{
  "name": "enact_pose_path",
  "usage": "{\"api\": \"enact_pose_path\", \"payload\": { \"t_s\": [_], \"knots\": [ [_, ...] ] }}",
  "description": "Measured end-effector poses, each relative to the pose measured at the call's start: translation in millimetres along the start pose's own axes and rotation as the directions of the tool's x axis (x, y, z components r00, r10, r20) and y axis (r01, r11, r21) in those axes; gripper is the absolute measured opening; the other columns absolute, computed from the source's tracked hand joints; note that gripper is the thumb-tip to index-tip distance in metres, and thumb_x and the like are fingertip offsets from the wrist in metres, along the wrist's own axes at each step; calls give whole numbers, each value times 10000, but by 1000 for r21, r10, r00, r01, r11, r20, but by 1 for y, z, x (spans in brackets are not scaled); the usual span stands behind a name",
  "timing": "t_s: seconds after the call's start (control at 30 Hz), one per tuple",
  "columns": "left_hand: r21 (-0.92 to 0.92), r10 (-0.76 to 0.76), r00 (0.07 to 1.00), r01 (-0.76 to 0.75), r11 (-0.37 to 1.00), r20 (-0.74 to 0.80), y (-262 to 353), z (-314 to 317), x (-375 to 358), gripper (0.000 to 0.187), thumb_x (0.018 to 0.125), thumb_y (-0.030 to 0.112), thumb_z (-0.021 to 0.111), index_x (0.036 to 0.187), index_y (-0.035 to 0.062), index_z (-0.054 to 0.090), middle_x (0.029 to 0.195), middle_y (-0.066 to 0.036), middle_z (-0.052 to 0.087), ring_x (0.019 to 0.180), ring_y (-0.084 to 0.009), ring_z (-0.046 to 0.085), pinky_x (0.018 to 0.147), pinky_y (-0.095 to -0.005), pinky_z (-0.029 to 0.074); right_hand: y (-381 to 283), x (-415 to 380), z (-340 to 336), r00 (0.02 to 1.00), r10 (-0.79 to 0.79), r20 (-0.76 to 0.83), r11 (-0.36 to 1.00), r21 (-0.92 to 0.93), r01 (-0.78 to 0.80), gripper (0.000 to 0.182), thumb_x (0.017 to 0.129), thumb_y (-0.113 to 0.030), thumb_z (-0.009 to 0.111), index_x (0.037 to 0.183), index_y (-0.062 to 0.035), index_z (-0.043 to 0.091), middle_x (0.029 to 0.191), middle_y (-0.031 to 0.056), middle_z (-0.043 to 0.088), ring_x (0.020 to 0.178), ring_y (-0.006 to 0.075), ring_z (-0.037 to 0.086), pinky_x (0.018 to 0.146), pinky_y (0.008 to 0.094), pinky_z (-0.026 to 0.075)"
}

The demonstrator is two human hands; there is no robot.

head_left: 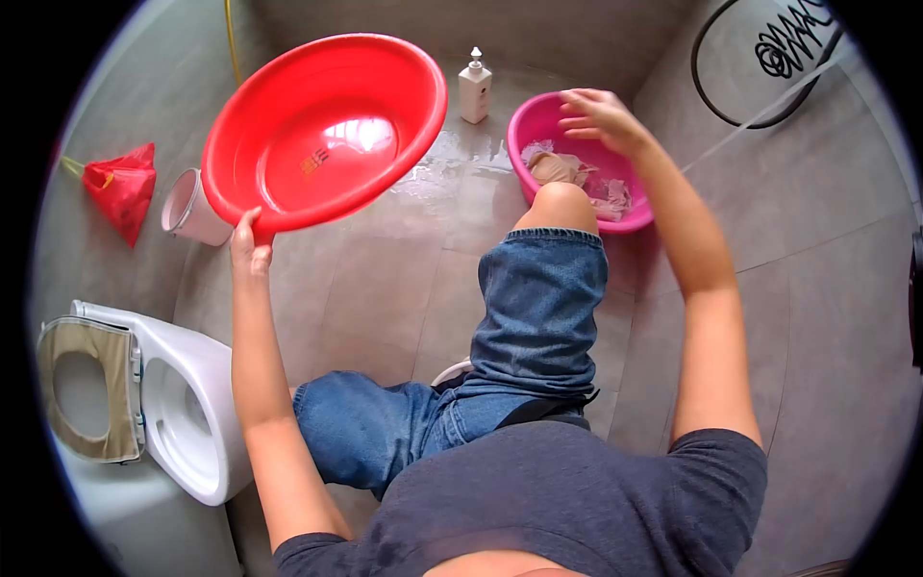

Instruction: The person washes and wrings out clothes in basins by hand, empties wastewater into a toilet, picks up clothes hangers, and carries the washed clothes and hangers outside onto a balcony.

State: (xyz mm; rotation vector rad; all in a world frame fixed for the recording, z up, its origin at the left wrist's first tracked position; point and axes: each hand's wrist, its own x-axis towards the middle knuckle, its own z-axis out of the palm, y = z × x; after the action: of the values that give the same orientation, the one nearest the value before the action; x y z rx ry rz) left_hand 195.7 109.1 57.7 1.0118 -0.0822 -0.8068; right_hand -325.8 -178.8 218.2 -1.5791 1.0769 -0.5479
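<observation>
My left hand [252, 242] grips the near rim of a large red plastic basin [308, 144], held up and tilted so that its inside faces me. A sticker and a bright reflection show on the basin's bottom. Over the far edge of a pink basin [630, 222] is my right hand [598, 117], its fingers stretched and apart with nothing in them. Beige and pale pink cloth [561, 169] lies inside the pink basin, partly hidden by my raised knee.
A white pump bottle [475, 88] stands on wet grey tiles. To the left are a toilet [207, 385] with its seat raised, a small white bucket [197, 213] and a red bag [123, 192]. A coiled black hose [781, 53] hangs at the upper right.
</observation>
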Motion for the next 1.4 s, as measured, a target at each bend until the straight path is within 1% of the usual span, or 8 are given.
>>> {"api": "enact_pose_path", "payload": {
  "t_s": [0.23, 0.27, 0.53, 0.7, 0.8, 0.93, 1.23, 1.4],
  "knots": [
    [-49, 157, 981, -153, 987, 109, -22, 133, -62, 366, 783, -26, 618, 1132, 3, 509, 1059, -106, 579, 946, -239, 603, 817, -374, 556, 15, 47, 147, 965, 244, 94, 880, 397, -261, 920, 762, -621, 622, 1347, 22, 319, 1287, 271, 422, 1104, 397, 527, 792, 479, 542],
    [-41, 172, 978, -168, 985, 120, -20, 147, -74, 363, 788, -23, 617, 1134, 2, 507, 1061, -103, 577, 950, -233, 601, 817, -370, 557, 14, 48, 147, 946, 165, 280, 816, 500, -291, 831, 775, -582, 639, 1295, 8, 372, 1229, 209, 497, 1093, 342, 545, 793, 439, 546],
    [185, 154, 906, -242, 952, 394, -17, 249, -71, 317, 848, 119, 625, 1128, 9, 525, 1081, -124, 597, 940, -229, 616, 795, -360, 547, 29, 37, 102, 985, 163, 63, 316, 942, -112, 179, 819, -120, 560, 935, 6, 510, 859, 105, 596, 791, 229, 611, 733, 322, 549],
    [155, -102, 842, 22, 988, 530, -114, 280, -18, 309, 912, 346, 528, 1100, 104, 562, 1164, -64, 601, 1065, -221, 569, 827, -416, 458, 78, -16, 28, 977, 206, 58, 67, 995, -73, 142, 798, -72, 567, 882, 27, 507, 790, 128, 605, 721, 233, 633, 661, 292, 570],
    [496, -498, 724, 246, 833, 477, -280, 244, 62, 238, 834, 438, 622, 902, 211, 605, 798, 58, 565, 824, -120, 542, 713, -403, 421, 113, -34, 6, 961, 276, -9, -41, 999, 21, 160, 787, -67, 581, 891, 34, 514, 795, 137, 614, 685, 249, 645, 591, 290, 585],
    [732, -770, 618, 451, 511, 157, -417, 258, 45, 955, 739, 549, 666, 1466, 194, 157, 1506, -178, 97, 1323, -404, 220, 1039, -634, 184, 132, -57, -6, 922, 377, -92, -70, 989, 127, 195, 783, -74, 588, 910, 57, 520, 855, 179, 618, 752, 311, 652, 539, 269, 595],
    [186, -790, 598, 768, 612, 134, -472, 285, 41, 413, 737, 317, 701, 1055, 87, 574, 869, -57, 615, 845, -229, 584, 757, -372, 498, 150, -72, -17, 911, 403, -84, -85, 988, 129, 272, 783, -74, 594, 966, 91, 479, 957, 264, 589, 863, 432, 627, 526, 241, 591],
    [-65, -704, 650, 746, 662, 286, -467, 266, 55, 323, 842, 148, 533, 1129, -1, 530, 1106, -155, 622, 1074, -324, 563, 929, -479, 459, 140, -80, -12, 877, 470, -96, -30, 992, 125, 251, 774, -66, 619, 931, 80, 487, 882, 212, 612, 754, 351, 657, 517, 251, 587]
  ]
}}
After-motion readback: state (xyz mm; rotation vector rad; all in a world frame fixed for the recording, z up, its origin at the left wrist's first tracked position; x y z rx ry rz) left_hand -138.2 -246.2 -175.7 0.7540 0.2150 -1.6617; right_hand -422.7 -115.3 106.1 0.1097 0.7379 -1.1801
